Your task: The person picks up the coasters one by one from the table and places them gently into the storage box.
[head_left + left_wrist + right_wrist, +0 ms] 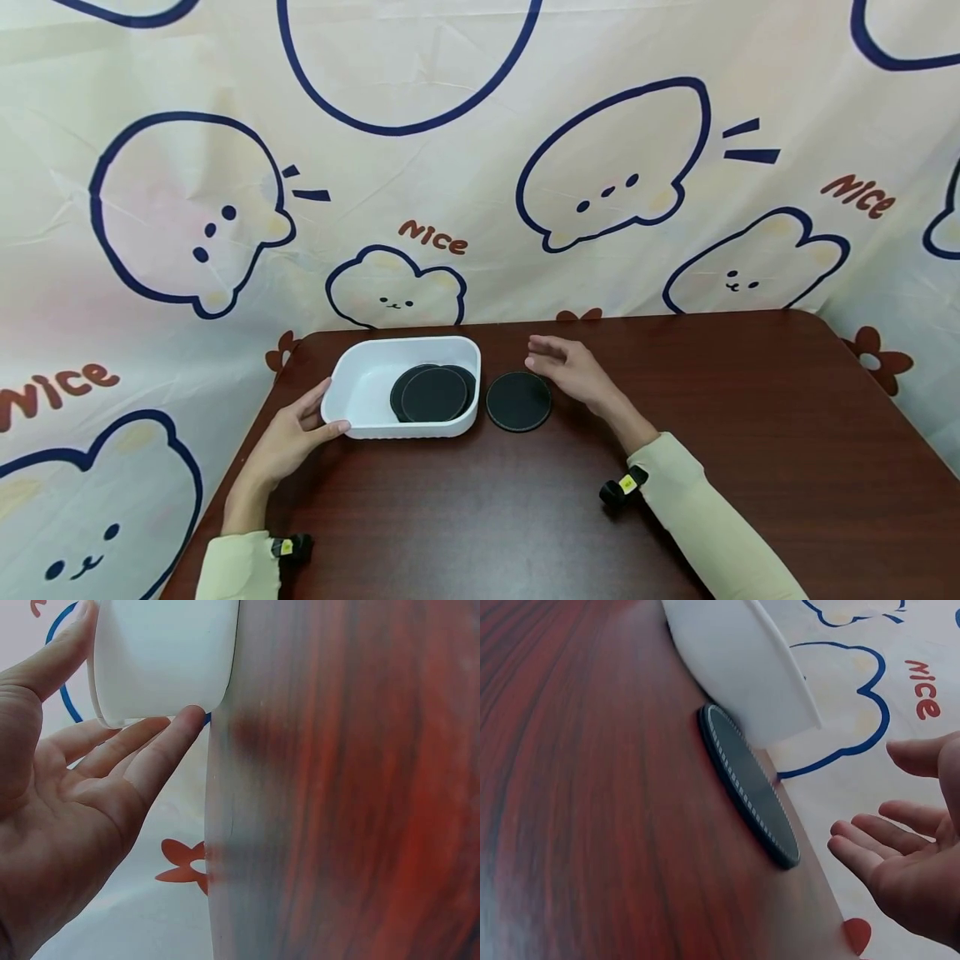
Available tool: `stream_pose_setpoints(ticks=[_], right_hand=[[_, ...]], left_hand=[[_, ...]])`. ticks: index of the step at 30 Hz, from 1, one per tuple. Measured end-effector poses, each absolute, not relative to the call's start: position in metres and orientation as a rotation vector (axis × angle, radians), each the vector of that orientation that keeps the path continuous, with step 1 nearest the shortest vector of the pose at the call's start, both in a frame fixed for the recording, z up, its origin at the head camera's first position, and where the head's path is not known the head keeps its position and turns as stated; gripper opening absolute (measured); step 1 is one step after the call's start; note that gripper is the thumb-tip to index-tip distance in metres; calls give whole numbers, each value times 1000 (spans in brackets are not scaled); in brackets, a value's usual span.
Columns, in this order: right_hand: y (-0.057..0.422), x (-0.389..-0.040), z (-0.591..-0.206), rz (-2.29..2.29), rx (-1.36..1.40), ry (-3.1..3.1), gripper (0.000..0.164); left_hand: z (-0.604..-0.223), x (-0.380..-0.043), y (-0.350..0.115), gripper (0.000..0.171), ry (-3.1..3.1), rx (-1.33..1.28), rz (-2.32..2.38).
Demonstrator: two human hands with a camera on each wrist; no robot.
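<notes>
A white plastic tub (363, 383) stands on the table, with several round black coasters (433, 395) overlapping inside at its right end. My left hand (288, 437) holds the tub's left end, thumb at the front corner and fingers along the side. The left wrist view shows that left hand (90, 772) with its fingertips against the tub (165, 660). Just right of the tub lies another black coaster (518, 402), its rim stitched in a pale line in the right wrist view (750, 787). My right hand (573, 371) hovers beside this coaster, fingers loosely extended and holding nothing.
The dark brown wooden table (480, 517) has its back edge just behind the tub. A pale cloth (495, 167) with blue cartoon outlines hangs behind and at the sides. Black wrist devices (622, 487) sit at both sleeve cuffs.
</notes>
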State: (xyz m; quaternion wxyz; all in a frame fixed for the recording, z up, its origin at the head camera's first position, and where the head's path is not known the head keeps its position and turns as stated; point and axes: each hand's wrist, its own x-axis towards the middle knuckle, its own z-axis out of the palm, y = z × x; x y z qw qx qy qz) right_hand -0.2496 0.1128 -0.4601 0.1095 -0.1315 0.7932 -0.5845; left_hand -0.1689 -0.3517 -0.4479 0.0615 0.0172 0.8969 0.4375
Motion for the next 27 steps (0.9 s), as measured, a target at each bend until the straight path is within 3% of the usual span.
stream_pose_setpoints(ticks=[27], right_hand=[[110,-253,-470,-1024,-731,2631,89]], left_hand=[[-448,-170,-352,96,2704,42,1317]])
